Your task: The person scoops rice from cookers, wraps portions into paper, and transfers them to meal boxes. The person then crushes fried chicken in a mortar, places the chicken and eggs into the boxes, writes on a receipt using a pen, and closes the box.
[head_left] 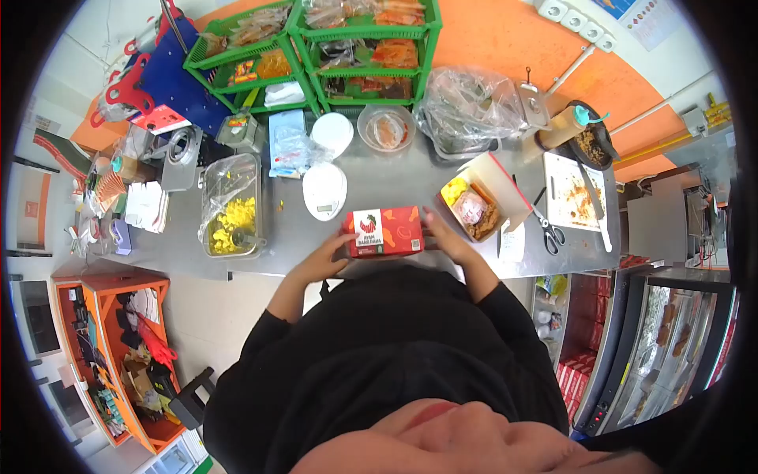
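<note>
A closed red cardboard food box (385, 232) with a white logo panel lies at the front edge of the metal table, between my two hands. My left hand (328, 257) grips its left end, fingertips over the corner. At the opposite end, my right hand (447, 238) has its fingers against the side; its thumb is partly hidden. Just beyond my right hand stands an open food box (505, 186) holding yellow food, a wrapped portion and brown food. A white kitchen scale (324, 192) sits behind the closed box.
Left stands a clear tub (212, 225) of yellow food. Scissors (552, 235), a paper slip (512, 243) and a white cutting board (562, 209) with a knife (592, 197) lie right. Green racks (371, 33), a bowl (387, 129) and a plastic-covered container (470, 110) line the back.
</note>
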Tool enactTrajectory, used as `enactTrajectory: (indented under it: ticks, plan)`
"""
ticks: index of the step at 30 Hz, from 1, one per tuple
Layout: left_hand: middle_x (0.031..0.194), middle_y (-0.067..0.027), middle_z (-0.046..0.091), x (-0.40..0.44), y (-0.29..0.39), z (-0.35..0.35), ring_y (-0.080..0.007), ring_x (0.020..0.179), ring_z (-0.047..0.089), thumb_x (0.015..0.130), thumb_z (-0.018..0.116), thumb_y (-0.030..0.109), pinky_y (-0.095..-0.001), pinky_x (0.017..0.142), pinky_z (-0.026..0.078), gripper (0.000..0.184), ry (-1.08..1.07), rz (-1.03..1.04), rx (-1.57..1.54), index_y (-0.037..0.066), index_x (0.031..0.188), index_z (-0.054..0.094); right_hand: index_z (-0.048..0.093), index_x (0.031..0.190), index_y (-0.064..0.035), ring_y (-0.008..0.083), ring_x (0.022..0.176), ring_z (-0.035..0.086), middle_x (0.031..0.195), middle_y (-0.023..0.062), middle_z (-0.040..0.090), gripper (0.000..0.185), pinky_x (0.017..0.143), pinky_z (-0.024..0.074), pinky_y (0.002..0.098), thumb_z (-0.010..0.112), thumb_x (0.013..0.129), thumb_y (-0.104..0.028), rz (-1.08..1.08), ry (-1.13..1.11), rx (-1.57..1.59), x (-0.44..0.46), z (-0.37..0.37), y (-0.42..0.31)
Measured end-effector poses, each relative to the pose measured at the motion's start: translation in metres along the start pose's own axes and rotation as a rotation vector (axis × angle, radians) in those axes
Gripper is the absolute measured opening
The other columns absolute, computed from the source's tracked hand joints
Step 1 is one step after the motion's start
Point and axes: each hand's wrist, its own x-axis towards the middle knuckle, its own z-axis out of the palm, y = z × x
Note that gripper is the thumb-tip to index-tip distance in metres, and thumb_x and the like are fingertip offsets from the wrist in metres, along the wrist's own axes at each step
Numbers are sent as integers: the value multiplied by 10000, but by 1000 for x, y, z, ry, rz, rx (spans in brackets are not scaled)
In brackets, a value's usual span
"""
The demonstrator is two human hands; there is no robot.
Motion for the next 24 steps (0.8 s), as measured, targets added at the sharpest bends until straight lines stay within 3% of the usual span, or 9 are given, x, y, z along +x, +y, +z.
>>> enactTrajectory:
  ticks: [3,6,9,10,15,18,21,23,24]
  plan:
    - [1468,-201,412,10,-27,30,-287,1329,486,942,658,123,-408,1112,394,629,277,-194,-397,6,1479,353,357,1480,2,269,1275,537,1404,191,509,688,1025,469,381,549,1001,-453,-263,52,-414,53,-4,64]
    - [1405,-215,488,23,-38,43,-266,1284,533,970,646,206,-389,1070,432,575,466,-181,-310,-36,1432,403,450,1391,32,250,1220,562,1346,193,543,584,975,500,352,564,1000,-387,-226,111,-468,44,2,44]
    - [1325,-211,566,29,-40,33,-260,1252,559,997,602,295,-394,1025,467,564,429,-305,-165,-71,1394,440,565,1248,52,270,1054,631,1163,205,645,550,904,502,390,579,973,-424,-43,164,-247,34,9,13]
    - [1244,-170,623,28,-27,29,-227,1185,587,1023,513,431,-366,972,492,590,427,-356,-159,-55,1358,495,593,1196,40,275,1017,642,1084,193,673,535,869,513,389,562,976,-447,1,176,-152,28,12,4]
    - [1288,-87,607,28,-14,6,-137,1077,592,1014,483,494,-320,934,497,592,233,-519,-496,39,1391,520,589,1239,41,278,1012,632,1101,191,664,551,860,519,397,537,989,-447,42,200,-185,12,21,-10]
    - [1251,-76,615,24,-30,9,-152,1090,589,1015,487,476,-335,933,506,562,195,-527,-485,73,1405,520,586,1273,35,306,1025,626,1113,198,658,541,906,503,405,530,993,-424,-21,191,-228,31,16,19]
    - [1171,-144,644,20,-32,17,-244,1019,620,1018,503,398,-365,925,503,532,201,-389,-269,-42,1313,553,569,1331,-6,337,1101,607,1207,226,624,515,972,472,407,538,992,-393,-158,156,-479,31,10,27]
    - [1236,-236,604,16,-35,24,-345,1101,602,974,589,291,-401,970,482,573,201,-237,252,-65,1401,454,549,1372,-38,350,1153,593,1287,245,593,511,1008,453,407,547,990,-376,-252,132,-704,26,3,30]
    - [1368,-315,491,10,-36,35,-425,1249,512,933,643,238,-423,1034,443,700,332,-214,252,-41,1493,329,391,1475,-90,342,1196,577,1441,236,421,601,1022,449,415,582,978,-369,-333,78,-667,23,-2,32]
